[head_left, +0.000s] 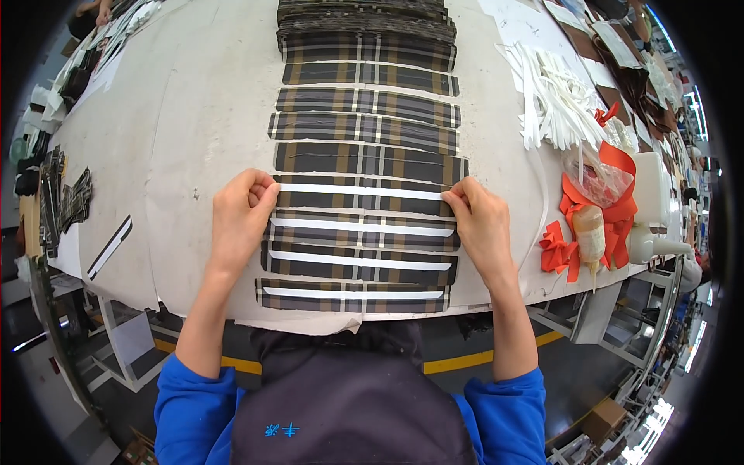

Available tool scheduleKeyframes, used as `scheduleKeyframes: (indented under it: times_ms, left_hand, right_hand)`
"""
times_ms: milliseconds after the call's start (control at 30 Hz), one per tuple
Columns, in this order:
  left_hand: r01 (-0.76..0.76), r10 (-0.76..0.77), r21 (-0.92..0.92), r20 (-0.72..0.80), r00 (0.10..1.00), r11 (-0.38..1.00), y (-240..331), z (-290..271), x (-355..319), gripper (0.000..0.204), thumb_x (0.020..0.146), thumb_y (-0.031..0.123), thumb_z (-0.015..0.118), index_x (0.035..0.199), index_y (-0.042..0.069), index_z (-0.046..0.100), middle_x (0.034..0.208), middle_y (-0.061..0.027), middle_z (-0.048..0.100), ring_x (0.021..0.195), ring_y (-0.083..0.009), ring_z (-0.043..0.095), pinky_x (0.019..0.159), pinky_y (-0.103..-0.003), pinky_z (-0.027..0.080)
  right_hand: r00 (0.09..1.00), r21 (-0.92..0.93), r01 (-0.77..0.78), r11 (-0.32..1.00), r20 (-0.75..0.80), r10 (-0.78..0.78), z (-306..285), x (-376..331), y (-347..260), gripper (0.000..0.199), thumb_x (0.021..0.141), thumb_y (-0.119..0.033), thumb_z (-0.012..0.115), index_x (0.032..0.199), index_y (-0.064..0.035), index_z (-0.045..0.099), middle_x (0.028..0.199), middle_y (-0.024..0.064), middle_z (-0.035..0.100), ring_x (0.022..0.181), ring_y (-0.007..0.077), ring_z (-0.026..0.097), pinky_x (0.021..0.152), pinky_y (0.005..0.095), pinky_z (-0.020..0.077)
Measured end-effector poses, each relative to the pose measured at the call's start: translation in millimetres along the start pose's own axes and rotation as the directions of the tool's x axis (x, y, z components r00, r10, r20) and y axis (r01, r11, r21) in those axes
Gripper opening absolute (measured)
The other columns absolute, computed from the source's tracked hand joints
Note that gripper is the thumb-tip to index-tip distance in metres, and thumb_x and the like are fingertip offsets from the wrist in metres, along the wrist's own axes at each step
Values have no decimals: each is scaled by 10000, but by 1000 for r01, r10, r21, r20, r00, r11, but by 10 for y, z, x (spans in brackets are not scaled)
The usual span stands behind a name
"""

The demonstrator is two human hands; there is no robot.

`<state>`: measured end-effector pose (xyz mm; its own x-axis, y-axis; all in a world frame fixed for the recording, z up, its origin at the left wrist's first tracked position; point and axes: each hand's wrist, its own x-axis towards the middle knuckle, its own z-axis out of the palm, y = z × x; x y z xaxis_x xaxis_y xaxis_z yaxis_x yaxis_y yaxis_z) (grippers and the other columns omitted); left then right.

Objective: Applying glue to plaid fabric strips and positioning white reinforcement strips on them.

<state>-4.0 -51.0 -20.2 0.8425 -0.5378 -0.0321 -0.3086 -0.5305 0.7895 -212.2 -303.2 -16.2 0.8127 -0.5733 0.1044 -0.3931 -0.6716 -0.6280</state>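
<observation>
Between my two hands a white strip [360, 191] stretches along a dark plaid fabric piece [333, 204]. My left hand [240, 213] pinches its left end with thumb and fingertips, and my right hand [482, 225] pinches the right end. Closer to me, three more plaid pieces each carry a white strip [360, 262]. Beyond my hands, several plaid pieces [325, 157] lie in a column, a thin dark line running along most of them. At the far end is a thick stack of the same plaid fabric [364, 19].
To the right are a heap of white strips [554, 97], red cloth [620, 186], a bottle with a pointed tip [590, 232] and a white plastic container [652, 190]. A lone plaid piece with a white strip [111, 246] lies left. The table's front edge [387, 315] is close to my body.
</observation>
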Motion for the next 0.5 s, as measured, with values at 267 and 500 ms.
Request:
scheduleKeyframes:
  times_ms: [267,500]
  left_hand:
    - [-38,39,24,-23,999,999,57,-39,9,133,895,70,689,924,-14,591,696,-56,590,609,-126,526,593,-283,464]
    - [-82,82,47,3,997,996,-9,-67,18,124,892,75,689,949,9,600,692,-75,596,618,-175,565,599,-315,473]
  right_hand:
    - [999,-289,-4,957,36,15,-120,52,-11,209,911,-156,706,951,-27,547,837,136,672,710,369,651,648,446,495]
    - [926,-104,322,941,-172,-336,-38,-23,-260,202,840,37,627,1036,-5,637,1029,155,646,886,346,642,750,424,498]
